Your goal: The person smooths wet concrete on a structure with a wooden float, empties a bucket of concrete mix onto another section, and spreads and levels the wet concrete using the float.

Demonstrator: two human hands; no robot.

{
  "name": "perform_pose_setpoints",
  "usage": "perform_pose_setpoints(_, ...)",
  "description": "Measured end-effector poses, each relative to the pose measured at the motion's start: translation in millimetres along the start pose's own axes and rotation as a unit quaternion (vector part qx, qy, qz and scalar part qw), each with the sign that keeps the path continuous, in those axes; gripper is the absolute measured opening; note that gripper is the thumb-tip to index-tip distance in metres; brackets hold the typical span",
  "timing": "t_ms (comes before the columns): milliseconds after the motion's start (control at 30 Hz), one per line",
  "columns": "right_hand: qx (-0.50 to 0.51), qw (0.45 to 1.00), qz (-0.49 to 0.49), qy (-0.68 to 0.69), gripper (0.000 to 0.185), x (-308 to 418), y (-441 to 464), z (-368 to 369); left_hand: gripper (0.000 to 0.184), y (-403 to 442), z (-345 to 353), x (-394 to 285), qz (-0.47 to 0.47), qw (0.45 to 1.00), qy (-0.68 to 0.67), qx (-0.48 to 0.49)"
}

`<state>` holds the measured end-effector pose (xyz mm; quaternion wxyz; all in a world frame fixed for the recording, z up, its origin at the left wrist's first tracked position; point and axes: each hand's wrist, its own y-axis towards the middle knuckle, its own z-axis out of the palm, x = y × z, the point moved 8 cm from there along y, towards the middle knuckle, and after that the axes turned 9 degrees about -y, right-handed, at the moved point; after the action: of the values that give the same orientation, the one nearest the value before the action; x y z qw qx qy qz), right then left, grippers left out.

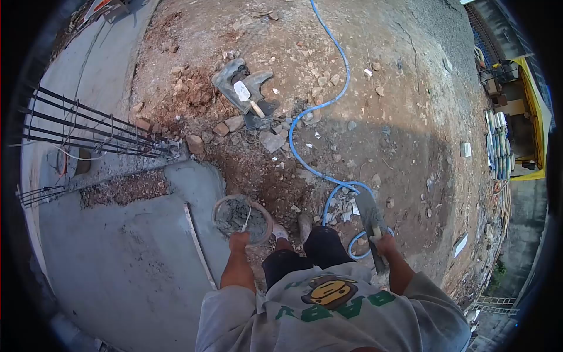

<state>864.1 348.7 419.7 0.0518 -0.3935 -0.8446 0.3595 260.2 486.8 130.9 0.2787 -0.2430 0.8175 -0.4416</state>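
My left hand (238,240) is closed at the near rim of a round bucket (268,227), around a thin, light-coloured rod (247,217). The rod slants over the wet grey mortar (230,215) in the bucket; whether it is a tool's shank or the bucket's handle, I cannot tell. Out to the right, my right hand (384,243) grips the handle of a long, flat plastering trowel (368,211), its grey blade pointing away from me. A second trowel (241,91) with a pointed blade and wooden handle lies ahead on dark rubber boots (258,80).
Smoothed wet concrete (117,252) spreads at my left, with a straight narrow strip (199,246) lying on it. Steel rebar (88,126) juts out beyond. A blue hose (319,105) winds over the stony ground and loops near the trowel. Stacked bags (498,144) stand far right.
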Motion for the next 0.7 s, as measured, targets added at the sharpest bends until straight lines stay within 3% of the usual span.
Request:
perform_pose_setpoints(100,0.036,0.999,0.002,-0.008,0.061,-7.3,28.0,6.2,0.062,-61.5,-63.5,2.3,-0.130,0.982,-0.117,-0.079)
perform_pose_setpoints(267,-0.028,0.996,-0.081,-0.012,0.067,41.6,48.0,-51.5,0.064,-56.2,-69.5,84.5,-0.155,0.944,-0.257,-0.138)
perform_pose_setpoints(367,-0.011,0.995,-0.078,0.055,0.072,44.1,83.7,-64.1,0.057,-112.5,-84.4,76.4,-0.175,0.799,-0.524,-0.238)
perform_pose_setpoints(500,-0.028,0.990,-0.101,0.096,0.070,55.7,147.5,-76.2,0.044,-132.2,-93.3,82.8,-0.176,0.691,-0.648,-0.266)
perform_pose_setpoints(567,-0.041,0.988,-0.117,0.095,0.063,70.3,178.7,-92.2,0.042,-156.0,-100.2,58.2,-0.211,0.642,-0.684,-0.274)
perform_pose_setpoints(633,-0.101,0.979,-0.165,0.069,0.044,88.3,216.4,-111.4,0.042,-187.4,-100.7,9.5,-0.196,0.586,-0.740,-0.267)
perform_pose_setpoints(667,-0.082,0.983,-0.151,0.064,0.044,105.9,243.1,-121.3,0.042,-185.6,-108.0,-13.9,-0.180,0.557,-0.767,-0.262)
perform_pose_setpoints(700,-0.058,0.988,-0.132,0.059,0.044,117.8,264.6,-130.7,0.042,-174.2,-104.6,-1.5,-0.207,0.569,-0.748,-0.273)
